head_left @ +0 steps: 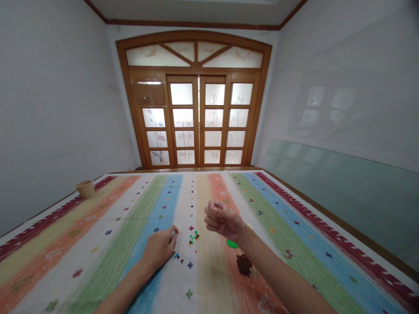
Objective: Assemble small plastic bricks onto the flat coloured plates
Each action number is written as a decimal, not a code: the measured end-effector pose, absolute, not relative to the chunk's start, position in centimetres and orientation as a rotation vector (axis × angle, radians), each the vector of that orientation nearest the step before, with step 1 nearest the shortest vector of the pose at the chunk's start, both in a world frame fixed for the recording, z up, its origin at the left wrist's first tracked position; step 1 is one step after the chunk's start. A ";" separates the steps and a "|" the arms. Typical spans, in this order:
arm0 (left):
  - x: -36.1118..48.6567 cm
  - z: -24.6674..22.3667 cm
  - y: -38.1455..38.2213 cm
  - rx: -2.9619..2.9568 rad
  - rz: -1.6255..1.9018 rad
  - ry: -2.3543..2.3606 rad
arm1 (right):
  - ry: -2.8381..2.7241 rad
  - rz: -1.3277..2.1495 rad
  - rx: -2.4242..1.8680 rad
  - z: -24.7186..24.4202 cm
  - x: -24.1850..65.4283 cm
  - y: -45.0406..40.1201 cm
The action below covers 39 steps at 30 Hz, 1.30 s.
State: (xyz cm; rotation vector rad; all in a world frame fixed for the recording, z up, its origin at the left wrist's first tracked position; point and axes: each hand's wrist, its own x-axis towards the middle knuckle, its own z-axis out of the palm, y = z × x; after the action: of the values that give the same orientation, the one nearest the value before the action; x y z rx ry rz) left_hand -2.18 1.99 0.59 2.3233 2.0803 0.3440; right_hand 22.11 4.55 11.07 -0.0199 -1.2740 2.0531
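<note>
small coloured pieces [193, 237] are scattered near the middle of a striped cloth [108, 279], between the two hands, with green, yellow and red bits grouped loosely and darker ones just beside the left hand [159, 249]. that hand is laid low on the cloth, its fingers [172, 233] curled together at the edge of the group; whether anything is held there cannot be told. the right hand [222, 220] is raised clear of the cloth, its fingers clamped against the thumb on what appears to be a pale piece [214, 209], barely visible. if that grip slipped, the piece could be dropped and lost among the others. the loose pieces could be pushed apart by a brush of the left fingers. embroidered crosses [190, 264] resemble the pieces in size and colour, so a piece could be overlooked. a green scrap [232, 243] and a dark brown heap [244, 264] lie just below the right wrist and could be knocked if that arm were lowered. a tan paper cup [85, 189] stands well off near the left edge, so pieces could be dropped during a long reach.
</note>
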 end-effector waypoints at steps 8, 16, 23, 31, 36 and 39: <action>-2.2 0.5 2.0 2.331 0.341 2.085 | -1.251 2.041 -0.017 11.4 22.1 4.4; -2.1 0.7 2.1 2.305 0.307 2.098 | -1.232 2.047 -0.001 11.6 22.1 4.3; -2.1 0.7 1.9 2.319 0.329 2.092 | -1.309 1.956 -0.095 11.6 22.5 4.8; -2.0 0.9 1.9 2.304 0.299 2.097 | -1.395 1.844 -0.163 11.9 23.4 5.3; -2.1 0.8 1.9 2.327 0.302 2.098 | -1.459 1.793 -0.183 12.3 23.6 5.1; -2.1 0.7 2.0 2.329 0.309 2.102 | -1.546 1.732 -0.266 12.3 23.7 5.0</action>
State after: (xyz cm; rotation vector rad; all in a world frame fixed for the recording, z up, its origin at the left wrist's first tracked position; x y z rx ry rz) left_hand -2.09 1.97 0.66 2.3290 2.1017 0.3090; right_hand 23.74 5.01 12.32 -0.2663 -1.5463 1.7319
